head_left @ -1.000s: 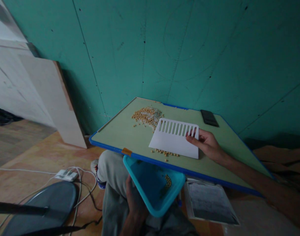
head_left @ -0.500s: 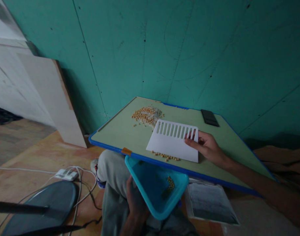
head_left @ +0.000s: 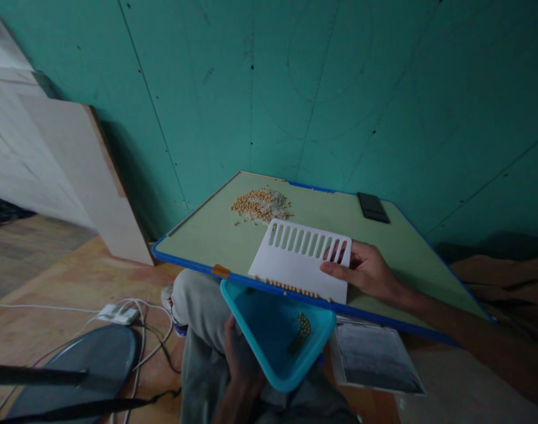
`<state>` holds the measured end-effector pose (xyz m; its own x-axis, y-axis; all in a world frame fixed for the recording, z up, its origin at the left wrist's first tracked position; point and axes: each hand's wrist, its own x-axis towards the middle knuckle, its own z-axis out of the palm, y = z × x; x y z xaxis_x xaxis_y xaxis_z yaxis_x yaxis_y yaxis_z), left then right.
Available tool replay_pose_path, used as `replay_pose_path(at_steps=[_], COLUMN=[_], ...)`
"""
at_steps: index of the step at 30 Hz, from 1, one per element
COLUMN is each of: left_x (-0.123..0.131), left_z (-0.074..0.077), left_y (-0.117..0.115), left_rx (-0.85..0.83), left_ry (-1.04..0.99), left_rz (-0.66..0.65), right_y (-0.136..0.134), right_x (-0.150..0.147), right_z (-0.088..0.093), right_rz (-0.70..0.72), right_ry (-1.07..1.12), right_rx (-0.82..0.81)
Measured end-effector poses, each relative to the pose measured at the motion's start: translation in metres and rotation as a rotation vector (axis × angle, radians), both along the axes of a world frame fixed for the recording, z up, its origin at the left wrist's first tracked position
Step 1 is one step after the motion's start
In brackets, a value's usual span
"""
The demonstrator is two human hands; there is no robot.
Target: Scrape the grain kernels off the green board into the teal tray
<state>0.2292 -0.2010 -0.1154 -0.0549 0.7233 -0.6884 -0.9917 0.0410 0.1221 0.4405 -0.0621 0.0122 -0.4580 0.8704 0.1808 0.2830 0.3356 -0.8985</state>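
Note:
My right hand [head_left: 369, 274] grips the right end of a white slotted scraper [head_left: 295, 260], thumb on top and fingers beneath. The scraper's straight edge lies along the table's front rim, with a row of yellow soybeans [head_left: 291, 288] lined up before it. Below that rim, my left hand [head_left: 242, 359] holds a blue plastic basin [head_left: 278, 377] at its left side; the fingers are partly hidden behind it. Several soybeans [head_left: 302, 327] lie inside the basin. Farther back on the table sits a heap of soybeans mixed with whitish grains [head_left: 260, 205].
The pale green table [head_left: 198, 241] has a blue edge and stands against a green wall [head_left: 269, 88]. A dark phone [head_left: 373, 208] lies at its back right. On the floor at left are a power strip [head_left: 118, 314], cables and a dark round base [head_left: 83, 365].
My right hand has drawn the scraper toward the table's front edge, pushing the soybeans into a tight row at the rim. The left hand and basin stay nearly in place.

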Motion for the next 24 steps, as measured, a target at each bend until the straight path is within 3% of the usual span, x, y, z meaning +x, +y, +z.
replay_pose_path(at_steps=[8, 15, 24], left_x=[0.002, 0.006, 0.0], left_z=[-0.02, -0.01, -0.017], left_y=[0.0, 0.0, -0.002], left_rx=[0.117, 0.043, 0.062], left_ry=[-0.018, -0.099, -0.097], left_rz=[0.0, 0.04, 0.073], right_y=[-0.002, -0.003, -0.005], right_x=[-0.003, -0.001, 0.001], right_z=[-0.003, -0.003, 0.0], right_rz=[0.031, 0.075, 0.055], right_ry=[0.0, -0.028, -0.033], right_rx=[0.045, 0.112, 0.216])
